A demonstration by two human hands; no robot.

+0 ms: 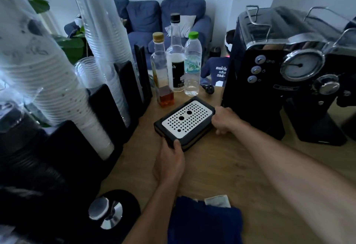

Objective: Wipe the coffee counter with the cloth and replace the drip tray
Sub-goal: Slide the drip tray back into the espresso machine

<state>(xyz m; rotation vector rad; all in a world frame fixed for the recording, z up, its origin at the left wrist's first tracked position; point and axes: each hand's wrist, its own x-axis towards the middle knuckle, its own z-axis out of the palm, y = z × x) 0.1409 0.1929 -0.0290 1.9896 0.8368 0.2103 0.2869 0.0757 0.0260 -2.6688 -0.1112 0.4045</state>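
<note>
The drip tray [185, 121], black with a perforated silver grille, lies on the wooden counter [221, 166] to the left of the black coffee machine [269, 74]. My left hand [170, 160] grips its near corner, thumb on top. On the tray's right end, my right hand [224, 119] holds the edge, close to the machine's base. A dark blue cloth [204, 222] lies bunched at the counter's near edge, below my arms.
Three bottles [174, 66] stand just behind the tray. Tall stacks of clear plastic cups [57, 82] in black holders line the left side. A black round object with a chrome knob [107, 211] sits near left. A blue sofa [163, 16] and a person are beyond the counter.
</note>
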